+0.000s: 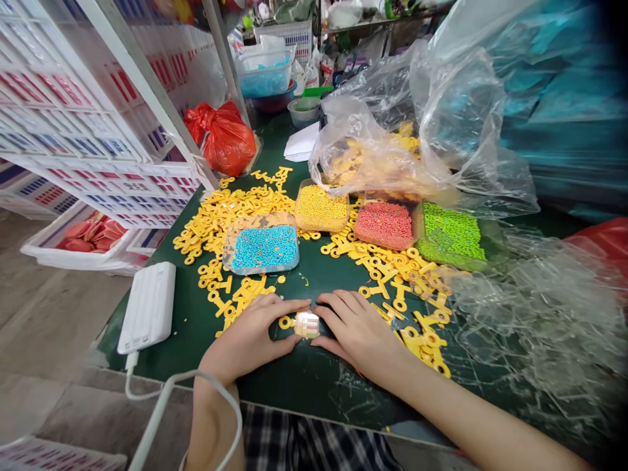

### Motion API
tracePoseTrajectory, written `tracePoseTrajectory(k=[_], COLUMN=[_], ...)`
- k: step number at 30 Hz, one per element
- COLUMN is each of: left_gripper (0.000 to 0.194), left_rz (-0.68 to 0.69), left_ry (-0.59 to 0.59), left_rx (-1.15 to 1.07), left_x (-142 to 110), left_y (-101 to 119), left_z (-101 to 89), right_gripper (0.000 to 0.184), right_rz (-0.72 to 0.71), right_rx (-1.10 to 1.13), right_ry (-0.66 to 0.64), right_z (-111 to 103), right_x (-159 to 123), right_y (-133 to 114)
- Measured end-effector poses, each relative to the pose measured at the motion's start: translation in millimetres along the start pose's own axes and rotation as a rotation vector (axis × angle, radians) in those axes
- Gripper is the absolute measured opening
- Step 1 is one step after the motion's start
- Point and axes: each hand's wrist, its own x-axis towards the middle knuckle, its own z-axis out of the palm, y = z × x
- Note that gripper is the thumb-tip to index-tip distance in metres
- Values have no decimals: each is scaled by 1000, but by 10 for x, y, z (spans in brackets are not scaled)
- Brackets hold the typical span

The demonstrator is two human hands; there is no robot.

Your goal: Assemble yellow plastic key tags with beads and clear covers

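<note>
A small shiny clear plastic piece (307, 324) is between my hands near the front of the table, with a yellow ring-ended part (285, 322) sticking out on its left. The thumb and index finger of my left hand (252, 330) curve around it and touch its edges. From the other side, my right hand (358, 330) pinches it with fingertips and thumb. Just beyond lie trays of blue beads (265, 248), yellow beads (321, 208), red beads (386, 224) and green beads (454, 232). Many yellow ring-ended pieces (235, 209) are spread around them.
A white power bank (148, 307) with a cable lies at the left edge; the cable crosses my left forearm. Clear plastic pieces (534, 333) are heaped at right. Behind stand a plastic bag (373, 157), a red tied bag (228, 140) and white crates (112, 183).
</note>
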Motion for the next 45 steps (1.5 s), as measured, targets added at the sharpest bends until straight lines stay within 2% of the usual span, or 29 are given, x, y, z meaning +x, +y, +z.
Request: tracePoseTrajectory(k=[6,12,17,25,32,38,40,42,45], left_gripper=[45,41,38,34,51,40,43,51,59], left_rz=[10,85,90,60,17,150,165,201,359], left_ry=[16,69,77,11,-48,-44,5,109,313], left_rx=[-7,22,53,140,149,179,187,214,284], left_x=[-1,4,18,57,80,60,36,20,58], left_y=[10,11,12,78,75,39,29,33,102], left_z=[1,-11,1,-18,-65,-42,-28,-8,35], right_gripper=[31,29,31,31,28,29,33,35,28], right_rz=[-9,1,44,175,245,240,193,189,350], right_rx=[28,59,120,223,295,289,278,285,394], right_ry=[-15,-36,-17,-32,-112,-109,-86,-39,87], right_z=[6,12,12,-8,-51,-94,-117,-138,-142], right_x=[-8,-13,-24,-27,28,48,35,18,3], right_y=[26,26,35,37,44,27,11,2,27])
